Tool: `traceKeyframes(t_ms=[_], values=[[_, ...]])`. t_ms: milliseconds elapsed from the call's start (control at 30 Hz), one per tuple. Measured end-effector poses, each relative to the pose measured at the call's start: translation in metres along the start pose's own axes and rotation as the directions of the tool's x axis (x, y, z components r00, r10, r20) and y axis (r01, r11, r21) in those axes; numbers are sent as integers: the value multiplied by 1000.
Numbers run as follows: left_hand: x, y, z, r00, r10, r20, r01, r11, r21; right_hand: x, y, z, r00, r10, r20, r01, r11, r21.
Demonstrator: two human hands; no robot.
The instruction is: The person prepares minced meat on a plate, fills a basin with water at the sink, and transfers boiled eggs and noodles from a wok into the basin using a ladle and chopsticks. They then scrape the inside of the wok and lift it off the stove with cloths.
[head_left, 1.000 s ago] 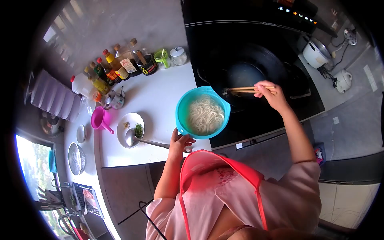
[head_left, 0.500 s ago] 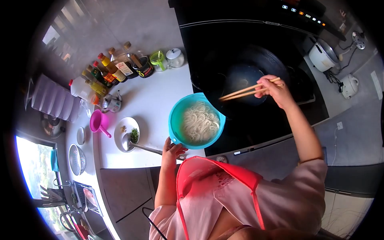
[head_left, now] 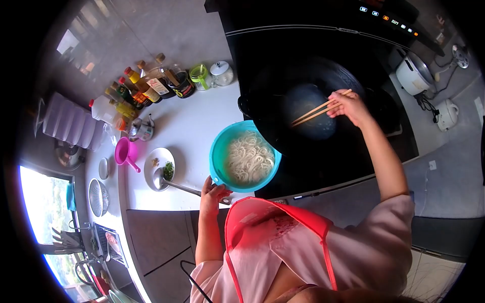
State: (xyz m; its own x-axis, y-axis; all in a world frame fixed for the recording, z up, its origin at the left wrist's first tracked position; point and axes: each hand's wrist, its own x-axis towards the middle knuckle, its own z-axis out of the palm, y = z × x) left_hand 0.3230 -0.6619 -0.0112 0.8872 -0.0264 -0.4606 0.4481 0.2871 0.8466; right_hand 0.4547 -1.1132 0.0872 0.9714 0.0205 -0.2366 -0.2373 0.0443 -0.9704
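My left hand (head_left: 214,193) grips the near rim of a turquoise basin (head_left: 216,156), its thumb over the edge. White noodles (head_left: 251,157) lie in the basin, which stands at the counter's right side by the stove. In my right hand (head_left: 348,108) is a pair of wooden chopsticks (head_left: 317,111), fingers closed around their upper part. Their tips point down and left over a dark wok (head_left: 333,68) with cloudy liquid (head_left: 308,103) in it. A white bowl (head_left: 150,174) with chopped green onion (head_left: 168,170) and a metal ladle (head_left: 182,188) stands left of the basin.
Sauce bottles (head_left: 144,88) and lidded jars (head_left: 221,74) line the wall. A pink dipper (head_left: 123,151) and a small metal pot (head_left: 143,129) stand on the left counter. At the right are a rice cooker (head_left: 411,76) and a white appliance (head_left: 446,115).
The chopsticks have moved right, away from the basin's edge to above the wok's liquid. The basin has shifted slightly left and toward me, with my left hand still on its rim.
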Motion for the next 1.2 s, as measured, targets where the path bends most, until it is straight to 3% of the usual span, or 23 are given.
traceKeyframes(t_ms=[33,100,167,233,367,433,500,600,700,833,1067,1133,1200], values=[[0,0,0,1000,0,4,0,1000,1,4,-2,-8,997,-6,-81,0,997,-74],[0,1,1,1000,4,5,-4,1000,-2,10,-5,-9,996,-29,-90,21,996,-88],[0,-1,1,1000,8,-20,-8,1000,-8,14,-6,7,973,-184,-142,191,981,41],[2,-3,0,1000,17,-5,-17,1000,-14,28,7,16,961,-233,-149,247,965,83],[2,-6,-4,999,23,22,-23,1000,-10,31,20,13,955,-191,-226,200,980,16],[2,-8,-4,1000,18,-2,-18,1000,-20,30,18,-6,983,-70,-172,65,997,-36],[2,-9,-4,1000,11,-24,-11,1000,-24,32,15,-8,976,-110,-187,100,993,-65],[3,-7,-1,999,30,-12,-30,999,-33,33,10,19,960,-223,-171,245,962,124],[3,-9,-3,999,40,-23,-41,999,-33,35,19,25,964,-152,-217,178,978,104],[1,-12,-3,999,45,-16,-46,998,-53,22,9,-25,972,-70,-226,63,997,-38],[0,-9,-1,999,43,-22,-44,998,-48,-18,-40,-95,981,-103,-164,80,986,-143],[2,-11,-4,999,39,-20,-40,998,-45,-16,-31,-98,974,-16,-224,-30,980,-196],[3,-12,-4,999,37,-19,-38,998,-43,-3,-13,-89,974,20,-224,-48,991,-121]])
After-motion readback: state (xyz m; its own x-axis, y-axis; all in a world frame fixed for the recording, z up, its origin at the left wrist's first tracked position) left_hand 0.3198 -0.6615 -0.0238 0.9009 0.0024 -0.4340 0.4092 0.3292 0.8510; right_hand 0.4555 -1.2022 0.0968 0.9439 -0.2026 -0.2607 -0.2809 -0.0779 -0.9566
